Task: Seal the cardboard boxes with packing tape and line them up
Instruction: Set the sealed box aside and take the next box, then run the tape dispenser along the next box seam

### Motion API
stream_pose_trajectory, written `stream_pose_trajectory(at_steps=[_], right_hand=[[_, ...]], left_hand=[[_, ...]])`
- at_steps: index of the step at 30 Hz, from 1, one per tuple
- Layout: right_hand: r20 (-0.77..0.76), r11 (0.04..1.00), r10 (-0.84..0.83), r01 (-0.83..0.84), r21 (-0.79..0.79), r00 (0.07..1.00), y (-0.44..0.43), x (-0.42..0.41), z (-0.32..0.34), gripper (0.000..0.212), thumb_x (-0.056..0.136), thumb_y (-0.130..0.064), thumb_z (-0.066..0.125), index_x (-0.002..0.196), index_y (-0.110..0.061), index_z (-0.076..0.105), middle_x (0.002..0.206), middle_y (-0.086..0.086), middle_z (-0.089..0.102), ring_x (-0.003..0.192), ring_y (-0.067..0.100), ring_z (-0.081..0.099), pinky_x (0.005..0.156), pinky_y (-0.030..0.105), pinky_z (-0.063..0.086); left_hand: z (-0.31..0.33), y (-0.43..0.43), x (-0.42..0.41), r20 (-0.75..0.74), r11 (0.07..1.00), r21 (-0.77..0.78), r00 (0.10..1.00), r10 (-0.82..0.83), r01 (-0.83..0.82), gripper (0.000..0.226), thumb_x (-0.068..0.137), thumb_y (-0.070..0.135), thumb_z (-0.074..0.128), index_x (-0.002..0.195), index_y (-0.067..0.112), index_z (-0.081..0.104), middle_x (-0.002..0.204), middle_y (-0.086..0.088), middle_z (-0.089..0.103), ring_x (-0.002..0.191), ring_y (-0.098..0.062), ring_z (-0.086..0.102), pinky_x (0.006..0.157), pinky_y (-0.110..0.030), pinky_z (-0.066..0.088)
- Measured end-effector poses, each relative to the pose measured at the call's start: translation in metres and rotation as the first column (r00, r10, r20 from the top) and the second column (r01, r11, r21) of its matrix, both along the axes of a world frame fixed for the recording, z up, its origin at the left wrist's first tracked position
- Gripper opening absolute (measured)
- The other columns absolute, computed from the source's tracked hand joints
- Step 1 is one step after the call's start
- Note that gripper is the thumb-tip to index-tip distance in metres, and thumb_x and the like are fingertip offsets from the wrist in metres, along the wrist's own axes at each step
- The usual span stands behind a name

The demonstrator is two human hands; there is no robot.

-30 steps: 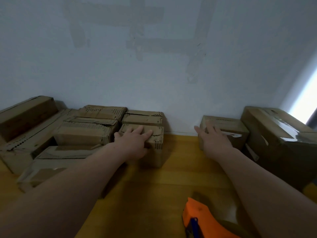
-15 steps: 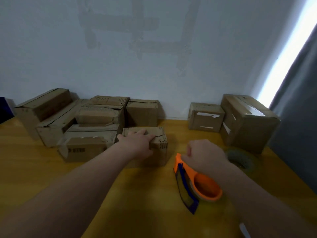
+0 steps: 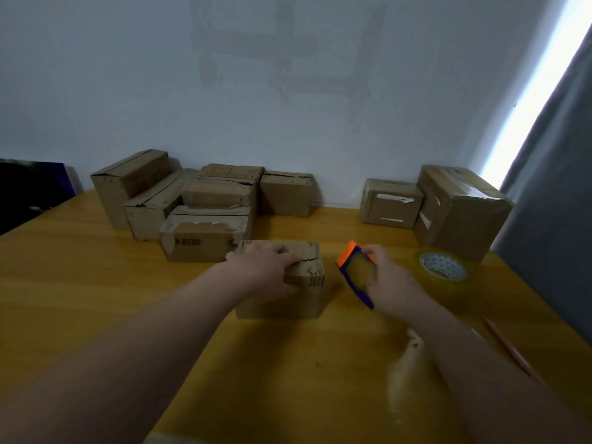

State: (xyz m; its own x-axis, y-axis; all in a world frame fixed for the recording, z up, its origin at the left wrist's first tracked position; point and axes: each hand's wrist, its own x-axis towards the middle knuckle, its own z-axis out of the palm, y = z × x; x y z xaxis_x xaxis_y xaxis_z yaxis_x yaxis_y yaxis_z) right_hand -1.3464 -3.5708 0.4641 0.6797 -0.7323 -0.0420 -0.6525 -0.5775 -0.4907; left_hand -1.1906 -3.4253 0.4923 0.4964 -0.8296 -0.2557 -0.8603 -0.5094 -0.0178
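Observation:
A small cardboard box (image 3: 307, 296) stands on the wooden table (image 3: 96, 283) in front of me, its top flaps closed with a ragged seam. My left hand (image 3: 266, 267) lies over the box's top and grips it. My right hand (image 3: 387, 280) holds an orange and blue tape dispenser (image 3: 355, 274) just to the right of that box, lifted off the table and tilted. A spare roll of clear packing tape (image 3: 443, 267) lies flat on the table to the right of my right hand.
A pile of several cardboard boxes (image 3: 205, 203) stands at the back left against the wall. Two taped boxes (image 3: 392, 203) (image 3: 461, 213) stand at the back right. A grey curtain (image 3: 551, 203) hangs beyond the table's right edge. A thin pink stick (image 3: 512, 350) lies near that edge.
My left hand has drawn the small box toward me, away from the pile. My right hand left the back-right box, took up the tape dispenser and raised it beside the small box.

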Motion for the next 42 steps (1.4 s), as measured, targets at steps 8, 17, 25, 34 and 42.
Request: stream_pose_trajectory(at_steps=[8, 17, 25, 34, 42], right_hand=[[0.396, 0.917, -0.183, 0.011, 0.399, 0.9, -0.005, -0.014, 0.004, 0.041, 0.082, -0.032, 0.072, 0.113, -0.028, 0.046, 0.1, -0.007, 0.051, 0.091, 0.017, 0.059, 0.081, 0.038, 0.052], [-0.045, 0.979, -0.123, 0.128, 0.16, 0.991, -0.016, -0.011, 0.027, 0.058, 0.077, -0.02, 0.076, 0.113, -0.024, 0.032, 0.091, 0.003, 0.048, 0.082, 0.018, 0.055, 0.065, 0.031, 0.049], [-0.013, 0.99, -0.137, 0.137, -0.016, 0.99, -0.012, -0.014, 0.019, 0.066, 0.077, -0.018, 0.074, 0.127, -0.031, 0.033, 0.083, -0.003, 0.044, 0.076, 0.017, 0.054, 0.063, 0.033, 0.053], [0.303, 0.989, 0.115, -0.08, -0.126, 0.946, 0.013, -0.03, 0.097, 0.069, 0.067, -0.01, 0.079, 0.122, -0.039, 0.049, 0.091, -0.012, 0.05, 0.078, 0.01, 0.052, 0.071, 0.036, 0.053], [0.253, 0.952, 0.3, -0.304, -0.025, 0.92, 0.03, -0.018, 0.099, 0.069, 0.068, -0.014, 0.082, 0.121, -0.043, 0.049, 0.105, -0.009, 0.058, 0.082, 0.013, 0.062, 0.066, 0.025, 0.056]], left_hand=[[0.008, 0.018, -0.016, -0.062, 0.994, 0.018, 0.993, -0.104, 0.106, 0.069, 0.089, 0.059, 0.048, 0.148, 0.047, 0.014, 0.158, 0.011, 0.01, 0.142, -0.032, 0.012, 0.11, -0.059, 0.021], [-0.017, 0.022, 0.013, -0.167, 0.99, -0.135, 0.984, -0.055, 0.032, 0.104, 0.074, 0.073, 0.051, 0.153, 0.029, -0.001, 0.159, 0.0, 0.002, 0.145, -0.029, -0.003, 0.116, -0.05, 0.011], [-0.02, 0.023, -0.001, -0.27, 0.951, -0.307, 0.955, -0.127, 0.04, 0.098, 0.073, 0.074, 0.041, 0.151, 0.019, 0.017, 0.144, 0.002, 0.024, 0.133, -0.016, 0.024, 0.109, -0.033, 0.028], [-0.028, 0.013, -0.007, -0.499, 0.808, -0.544, 0.861, -0.095, -0.226, 0.039, 0.097, 0.012, 0.048, 0.133, 0.026, 0.053, 0.128, 0.006, 0.049, 0.118, -0.01, 0.045, 0.104, -0.029, 0.036], [-0.028, 0.017, -0.005, -0.551, 0.796, -0.556, 0.823, -0.138, -0.238, 0.038, 0.097, 0.015, 0.049, 0.133, 0.026, 0.052, 0.125, 0.006, 0.05, 0.113, -0.007, 0.046, 0.094, -0.025, 0.038]])
